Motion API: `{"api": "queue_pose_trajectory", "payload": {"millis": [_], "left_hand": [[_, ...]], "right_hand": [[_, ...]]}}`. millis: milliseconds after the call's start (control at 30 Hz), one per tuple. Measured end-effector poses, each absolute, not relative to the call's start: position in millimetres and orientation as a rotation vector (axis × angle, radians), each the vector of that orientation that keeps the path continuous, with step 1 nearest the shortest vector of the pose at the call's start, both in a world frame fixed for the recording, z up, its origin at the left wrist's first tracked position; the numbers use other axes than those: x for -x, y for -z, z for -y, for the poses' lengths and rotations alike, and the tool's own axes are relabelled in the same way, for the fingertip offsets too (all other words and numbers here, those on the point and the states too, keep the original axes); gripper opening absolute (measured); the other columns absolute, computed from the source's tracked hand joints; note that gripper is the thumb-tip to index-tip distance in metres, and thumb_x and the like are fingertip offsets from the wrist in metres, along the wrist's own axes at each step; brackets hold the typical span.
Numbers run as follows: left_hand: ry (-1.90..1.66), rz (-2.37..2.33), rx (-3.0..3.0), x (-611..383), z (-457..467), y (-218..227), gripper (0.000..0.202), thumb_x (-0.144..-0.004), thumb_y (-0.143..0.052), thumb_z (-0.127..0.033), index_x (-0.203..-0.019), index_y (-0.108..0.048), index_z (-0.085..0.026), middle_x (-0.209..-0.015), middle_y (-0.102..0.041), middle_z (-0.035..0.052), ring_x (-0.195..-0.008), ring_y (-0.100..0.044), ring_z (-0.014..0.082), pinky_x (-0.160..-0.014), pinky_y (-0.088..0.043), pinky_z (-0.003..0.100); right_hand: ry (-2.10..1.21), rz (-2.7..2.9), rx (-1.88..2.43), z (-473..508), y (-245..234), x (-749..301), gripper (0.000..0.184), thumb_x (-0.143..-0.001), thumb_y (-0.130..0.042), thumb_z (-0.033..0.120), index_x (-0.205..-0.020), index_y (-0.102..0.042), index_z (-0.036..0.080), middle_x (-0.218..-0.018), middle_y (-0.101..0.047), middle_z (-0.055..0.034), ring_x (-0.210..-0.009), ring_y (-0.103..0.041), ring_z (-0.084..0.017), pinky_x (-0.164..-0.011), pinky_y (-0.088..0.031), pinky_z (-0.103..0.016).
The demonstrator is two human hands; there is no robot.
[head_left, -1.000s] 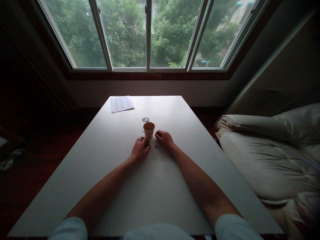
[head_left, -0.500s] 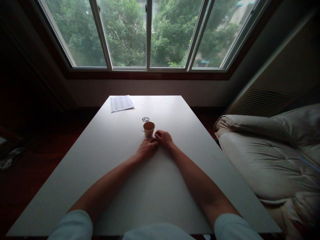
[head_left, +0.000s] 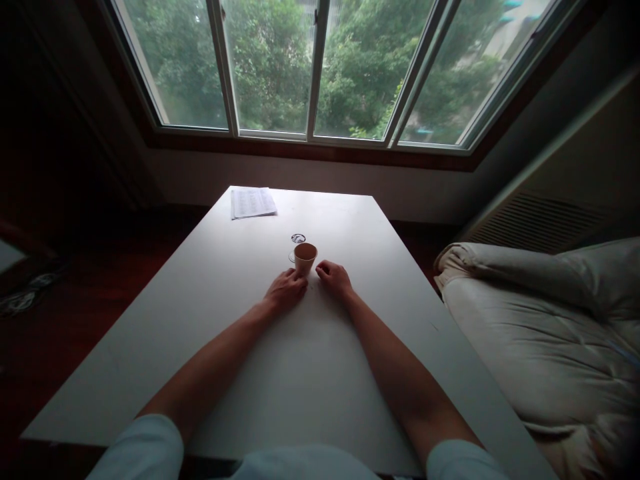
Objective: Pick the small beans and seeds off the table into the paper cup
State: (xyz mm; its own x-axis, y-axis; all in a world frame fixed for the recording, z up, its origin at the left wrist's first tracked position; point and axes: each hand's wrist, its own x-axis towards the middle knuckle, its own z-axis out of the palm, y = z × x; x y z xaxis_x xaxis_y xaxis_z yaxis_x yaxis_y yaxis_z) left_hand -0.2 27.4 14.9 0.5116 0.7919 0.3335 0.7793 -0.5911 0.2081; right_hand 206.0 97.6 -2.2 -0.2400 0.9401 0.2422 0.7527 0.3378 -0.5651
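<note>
A small brown paper cup [head_left: 305, 257] stands upright near the middle of a white table [head_left: 210, 320]. My left hand [head_left: 285, 290] rests on the table just below and left of the cup, fingers curled and close together, their tips at the cup's base. What they hold, if anything, is hidden. My right hand [head_left: 334, 278] lies just right of the cup, fingers curled under in a loose fist. The small dark bits seen earlier on the table are covered.
A printed sheet of paper [head_left: 253, 202] lies at the table's far left corner. A small round dark-rimmed object [head_left: 298, 238] sits behind the cup. A bed with a pale quilt [head_left: 540, 320] runs along the right. Windows are beyond the table.
My left hand slid right over the small dark bits and up to the cup's base. The right hand barely moved. The view has tilted and shifted a little.
</note>
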Motion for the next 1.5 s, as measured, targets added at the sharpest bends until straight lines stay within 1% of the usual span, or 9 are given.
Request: {"api": "queue_pose_trajectory", "payload": {"millis": [233,400,500,600,767,933,1100,1267,1500], "left_hand": [[-0.695,-1.485,-2.551,4.9,-30.4,-14.2,0.02,-0.095,-0.049,-0.03,-0.097,-0.068,-0.023,-0.107,-0.065,0.0072,-0.099,-0.056,0.021,-0.088,-0.047,0.035],[-0.903,-1.603,-2.384,24.2,-37.1,-16.5,0.018,-0.094,-0.049,-0.027,-0.098,-0.067,-0.024,-0.105,-0.066,0.0052,-0.101,-0.058,0.0193,-0.088,-0.047,0.032],[-0.899,-1.65,-2.29,46.0,-42.7,-16.8,0.018,-0.092,-0.052,-0.029,-0.094,-0.068,-0.022,-0.094,-0.066,0.0049,-0.086,-0.06,0.0176,-0.079,-0.047,0.03],[-0.743,-1.539,-2.234,64.8,-46.2,-20.7,0.021,-0.089,-0.056,-0.035,-0.1,-0.069,-0.023,-0.083,-0.064,0.0018,-0.072,-0.057,0.0147,-0.071,-0.046,0.028],[-0.561,-1.201,-2.263,76.1,-46.4,-31.6,0.041,-0.081,-0.066,-0.045,-0.117,-0.068,-0.025,-0.096,-0.064,0.0038,-0.081,-0.058,0.0156,-0.078,-0.048,0.028],[-0.656,-1.325,-2.396,68.0,-43.6,-25.4,0.044,-0.078,-0.071,-0.043,-0.118,-0.069,-0.028,-0.112,-0.06,0.0081,-0.105,-0.055,0.0229,-0.095,-0.046,0.037],[-0.721,-1.412,-2.374,62.2,-44.2,-17.4,0.032,-0.086,-0.064,-0.044,-0.111,-0.072,-0.027,-0.105,-0.061,0.0073,-0.1,-0.055,0.0215,-0.092,-0.046,0.036],[-0.734,-1.47,-2.378,56.6,-44.5,-15.4,0.034,-0.085,-0.064,-0.049,-0.108,-0.072,-0.026,-0.106,-0.062,0.0077,-0.099,-0.055,0.0222,-0.09,-0.045,0.036],[-0.749,-1.546,-2.383,49.7,-45.4,-9.3,0.033,-0.085,-0.065,-0.047,-0.11,-0.071,-0.027,-0.103,-0.063,0.0065,-0.098,-0.055,0.0221,-0.089,-0.044,0.036]], "right_hand": [[-0.447,2.084,1.48,-95.5,-0.3,-205.0,0.021,-0.089,-0.054,0.037,-0.092,-0.07,0.023,-0.079,-0.069,-0.0002,-0.072,-0.059,-0.015,-0.066,-0.039,-0.024],[-0.336,2.212,1.449,-89.0,-4.5,-200.0,0.016,-0.09,-0.055,0.029,-0.093,-0.07,0.023,-0.088,-0.07,-0.0024,-0.076,-0.059,-0.015,-0.067,-0.038,-0.023],[-0.291,2.311,1.408,-83.2,-8.7,-195.9,0.018,-0.092,-0.052,0.027,-0.093,-0.07,0.024,-0.093,-0.071,-0.0036,-0.078,-0.06,-0.015,-0.068,-0.038,-0.023],[-0.282,2.404,1.365,-76.5,-14.0,-190.9,0.021,-0.094,-0.05,0.03,-0.098,-0.07,0.024,-0.097,-0.072,-0.0057,-0.08,-0.063,-0.017,-0.068,-0.038,-0.024],[-0.335,2.433,1.337,-66.0,-18.1,-179.2,0.024,-0.094,-0.052,0.034,-0.105,-0.07,0.023,-0.105,-0.073,-0.0085,-0.087,-0.065,-0.022,-0.073,-0.041,-0.026],[-0.391,2.374,1.299,-67.0,-13.0,-175.4,0.021,-0.092,-0.054,0.032,-0.103,-0.071,0.026,-0.102,-0.074,-0.0053,-0.086,-0.066,-0.02,-0.073,-0.042,-0.024],[-0.463,2.334,1.257,-75.5,-7.6,-181.4,0.021,-0.091,-0.053,0.028,-0.099,-0.072,0.023,-0.091,-0.074,-0.003,-0.077,-0.064,-0.017,-0.069,-0.04,-0.022],[-0.421,2.342,1.3,-77.8,-8.6,-186.3,0.021,-0.089,-0.053,0.024,-0.1,-0.072,0.023,-0.092,-0.074,-0.0038,-0.077,-0.063,-0.016,-0.068,-0.039,-0.023],[-0.379,2.405,1.265,-70.8,-14.1,-183.1,0.021,-0.091,-0.057,0.032,-0.107,-0.07,0.026,-0.092,-0.073,-0.0037,-0.077,-0.063,-0.017,-0.069,-0.039,-0.023]]}}
